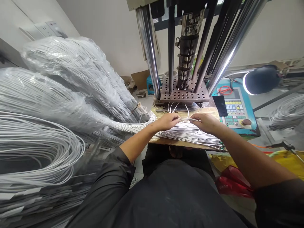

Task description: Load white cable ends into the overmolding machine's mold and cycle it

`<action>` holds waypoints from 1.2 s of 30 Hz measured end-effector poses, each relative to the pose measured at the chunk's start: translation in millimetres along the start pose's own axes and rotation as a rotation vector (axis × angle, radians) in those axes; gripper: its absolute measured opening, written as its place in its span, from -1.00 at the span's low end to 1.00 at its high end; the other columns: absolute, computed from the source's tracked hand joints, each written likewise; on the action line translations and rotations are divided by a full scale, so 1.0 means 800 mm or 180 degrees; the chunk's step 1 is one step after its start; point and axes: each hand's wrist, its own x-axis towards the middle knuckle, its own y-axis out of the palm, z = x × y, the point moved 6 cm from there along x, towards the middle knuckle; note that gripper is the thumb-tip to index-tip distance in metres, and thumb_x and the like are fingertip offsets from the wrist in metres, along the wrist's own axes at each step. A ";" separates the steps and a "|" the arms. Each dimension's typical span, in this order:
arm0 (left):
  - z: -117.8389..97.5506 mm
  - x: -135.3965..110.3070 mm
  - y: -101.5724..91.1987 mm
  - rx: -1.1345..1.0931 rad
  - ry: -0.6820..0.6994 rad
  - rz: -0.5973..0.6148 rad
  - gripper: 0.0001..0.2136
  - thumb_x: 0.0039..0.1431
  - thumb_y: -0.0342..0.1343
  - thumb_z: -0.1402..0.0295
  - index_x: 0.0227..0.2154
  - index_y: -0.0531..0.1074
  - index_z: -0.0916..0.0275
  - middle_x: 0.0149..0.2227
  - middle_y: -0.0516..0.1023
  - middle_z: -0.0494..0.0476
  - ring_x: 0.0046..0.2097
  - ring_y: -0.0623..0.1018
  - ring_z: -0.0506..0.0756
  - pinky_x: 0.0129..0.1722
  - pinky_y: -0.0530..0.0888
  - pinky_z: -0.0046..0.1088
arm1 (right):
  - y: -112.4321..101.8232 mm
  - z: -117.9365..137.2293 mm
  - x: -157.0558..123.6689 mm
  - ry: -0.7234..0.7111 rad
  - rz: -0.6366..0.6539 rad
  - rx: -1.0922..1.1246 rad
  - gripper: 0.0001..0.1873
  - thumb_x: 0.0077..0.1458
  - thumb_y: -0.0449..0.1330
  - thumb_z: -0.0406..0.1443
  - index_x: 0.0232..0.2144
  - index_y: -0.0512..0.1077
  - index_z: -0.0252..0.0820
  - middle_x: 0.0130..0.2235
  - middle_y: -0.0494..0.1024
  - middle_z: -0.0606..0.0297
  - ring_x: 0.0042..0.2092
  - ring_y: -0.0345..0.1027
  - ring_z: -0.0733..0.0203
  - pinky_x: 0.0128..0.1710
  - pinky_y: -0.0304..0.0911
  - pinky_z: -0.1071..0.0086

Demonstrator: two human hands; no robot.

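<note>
My left hand (169, 121) and my right hand (204, 122) meet over a spread of thin white wires (190, 132) lying on a wooden work board (180, 143). Both hands pinch the same few wire strands between them, fingers closed on them. A few wire ends (174, 107) loop up under the perforated metal plate (182, 92) of the press just beyond my hands. The wire bundle runs off to the left into large coils.
Big coils of white wire (59, 95), some wrapped in clear plastic, fill the left side. Steel columns (149, 50) of the machine rise ahead. A blue control panel (237, 109) with a red button sits right, near a lamp (260, 79). Red and yellow bags (237, 183) lie lower right.
</note>
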 end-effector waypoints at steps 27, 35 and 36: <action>-0.076 0.064 0.144 -0.1464 -0.0220 0.1695 -0.73 0.30 0.23 0.21 -0.44 0.38 0.25 -0.57 0.41 -0.07 -0.50 0.43 -0.05 -0.41 0.37 -0.51 | 0.022 -0.093 -0.141 0.1327 -0.1505 0.3782 -0.48 0.17 0.35 0.18 -0.13 0.68 -0.09 0.02 0.74 0.07 0.06 0.66 -0.10 0.17 0.52 -0.03; -0.081 0.078 0.178 -0.1874 -0.0610 0.1849 -0.75 0.31 0.22 0.27 -0.44 0.37 0.25 -0.54 0.44 -0.06 -0.53 0.50 -0.06 -0.44 0.40 -0.53 | 0.007 -0.110 -0.157 0.1574 -0.1329 0.3975 -0.45 0.03 0.42 0.23 -0.27 0.71 -0.09 -0.13 0.77 0.09 -0.14 0.69 -0.08 -0.08 0.62 0.07; -0.081 0.079 0.182 -0.1851 -0.0650 0.1818 -0.71 0.31 0.23 0.22 -0.46 0.37 0.25 -0.54 0.46 -0.05 -0.53 0.50 -0.05 -0.44 0.40 -0.53 | 0.009 -0.109 -0.158 0.1567 -0.1343 0.3921 -0.46 0.07 0.40 0.23 -0.26 0.71 -0.07 -0.11 0.77 0.11 -0.11 0.69 -0.10 -0.03 0.61 0.04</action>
